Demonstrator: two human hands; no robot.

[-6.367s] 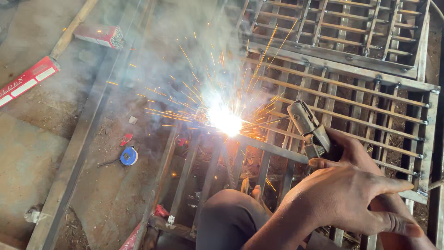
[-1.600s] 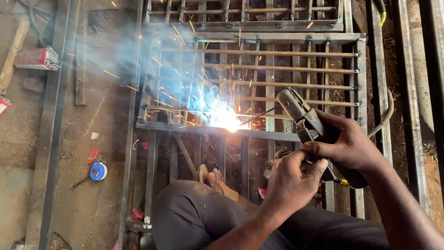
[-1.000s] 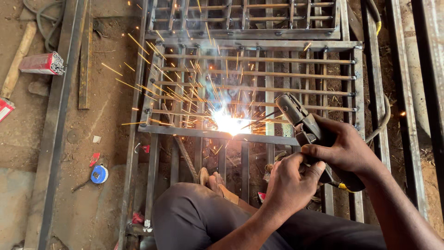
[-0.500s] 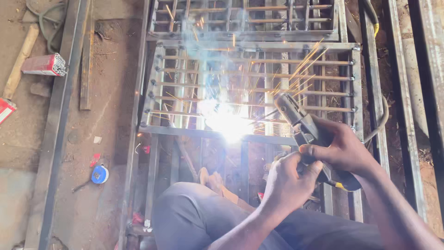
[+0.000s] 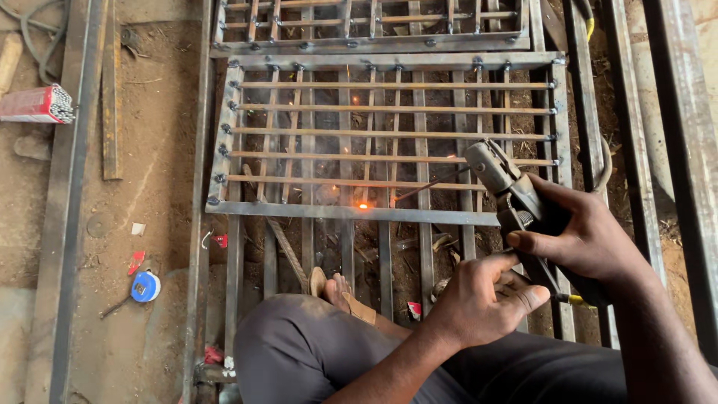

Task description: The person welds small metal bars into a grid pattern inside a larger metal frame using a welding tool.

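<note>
Head view. Two hands, one electrode holder, one welding rod, two metal grilles on the ground. The right hand (image 5: 591, 243) is clenched around the grip of the electrode holder (image 5: 516, 198), a dark grey clamp with a heavy angled head and a yellow-tipped handle end. The left hand (image 5: 486, 299) is curled, steadying the holder from below, thumb against its handle. A thin welding rod (image 5: 426, 187) runs from the clamp head left and downward; its tip sits just beside an orange glowing weld spot (image 5: 363, 205) on the lower crossbar of the near grille (image 5: 389, 213). That grille has rusty thin rods laid across grey upright bars. A second grille (image 5: 374, 41) lies just beyond it. One bent knee (image 5: 299, 344) lies below the crossbar. A blue tape measure (image 5: 145, 286) and a red electrode box (image 5: 34, 105) lie well apart to the left, on bare earth.
</note>
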